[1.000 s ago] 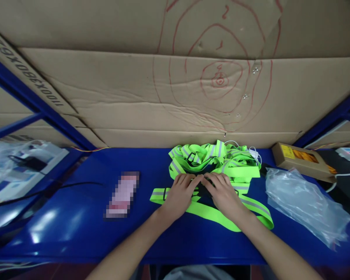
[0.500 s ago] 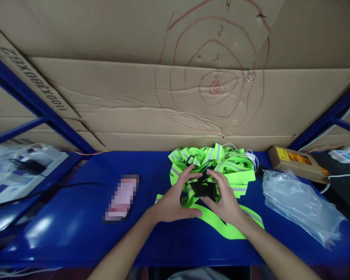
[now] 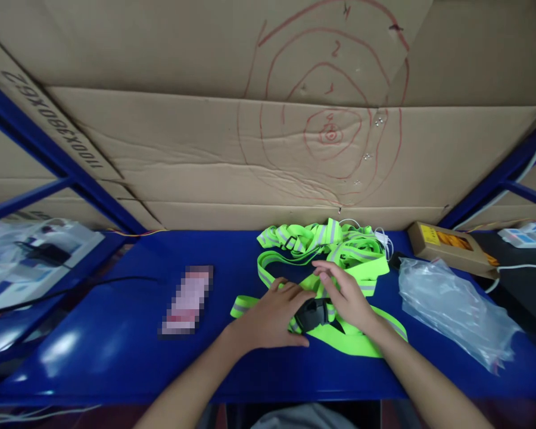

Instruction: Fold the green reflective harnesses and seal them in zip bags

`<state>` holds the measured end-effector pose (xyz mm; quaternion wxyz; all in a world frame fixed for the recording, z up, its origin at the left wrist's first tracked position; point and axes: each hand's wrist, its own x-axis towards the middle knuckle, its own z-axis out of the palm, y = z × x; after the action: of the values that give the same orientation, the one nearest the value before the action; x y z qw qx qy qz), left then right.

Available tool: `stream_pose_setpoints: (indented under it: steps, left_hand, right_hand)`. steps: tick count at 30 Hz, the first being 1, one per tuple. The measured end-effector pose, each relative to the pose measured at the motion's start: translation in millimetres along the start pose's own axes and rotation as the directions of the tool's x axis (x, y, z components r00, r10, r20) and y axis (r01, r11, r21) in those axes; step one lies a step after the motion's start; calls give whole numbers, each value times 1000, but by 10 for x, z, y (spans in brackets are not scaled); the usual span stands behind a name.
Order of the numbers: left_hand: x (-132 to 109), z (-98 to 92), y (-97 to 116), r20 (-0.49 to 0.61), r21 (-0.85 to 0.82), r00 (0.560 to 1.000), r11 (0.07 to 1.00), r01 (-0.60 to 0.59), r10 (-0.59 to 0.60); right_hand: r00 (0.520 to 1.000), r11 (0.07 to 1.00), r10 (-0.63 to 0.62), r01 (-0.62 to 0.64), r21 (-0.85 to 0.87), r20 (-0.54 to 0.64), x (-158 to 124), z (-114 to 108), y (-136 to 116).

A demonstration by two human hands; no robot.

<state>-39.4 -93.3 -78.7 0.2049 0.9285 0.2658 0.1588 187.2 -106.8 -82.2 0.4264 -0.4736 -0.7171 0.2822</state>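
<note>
Two bare hands work around a black buckle, its hard plastic body (image 3: pixel 311 314) lying tilted among bands near the front of the blue desk (image 3: pixel 129 357). The left hand (image 3: pixel 272 316) arches over the buckle's left end, thumb apart from the fingers; whether it pinches anything cannot be told. The right hand (image 3: pixel 346 298) is loosely spread above the buckle's right end, fingertips pointing left. A flat, lime-green woven strap (image 3: pixel 352 345) with a grey stripe curves under and in front of both hands. Behind them, a tangled heap of similar straps (image 3: pixel 355 250) crowds the back, beneath a creased cardboard panel (image 3: pixel 183 149) drawn with red rings. To the right lie a crinkled clear plastic bag (image 3: pixel 455 310) and a brown cardboard box (image 3: pixel 451 256); to the left, a pixelated pink rectangle (image 3: pixel 187 301).
</note>
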Motion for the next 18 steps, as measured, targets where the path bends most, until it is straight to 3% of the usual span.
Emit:
stream_pose_setpoints:
  steps: [3,6,8,12,15,18]
  left_hand:
    - [1,-6,29,-25,-40,1000,999,12,-13]
    - [-9,-86,11,-133,-327,987,944,37,-85]
    - [-33,-152,-14,-178,-568,975,823,10,-135]
    - [-73,-220,-30,-137,-904,975,424,-51,-175]
    - [-28,-266,48,-170,-976,953,177,-128,-250]
    - [85,-415,176,-234,-972,903,102,-212,-361]
  right_hand:
    - [997,999,-40,42,-28,61,8,-77,-6]
    - [970,982,-145,166,-95,197,15,-169,-13]
    - [931,965,-204,243,-97,302,20,-211,-27]
    - [893,968,-243,249,32,380,15,-216,-131]
    - [901,977,-196,145,158,386,24,-183,-311]
    - [936,965,-103,12,263,335,114,-185,-548]
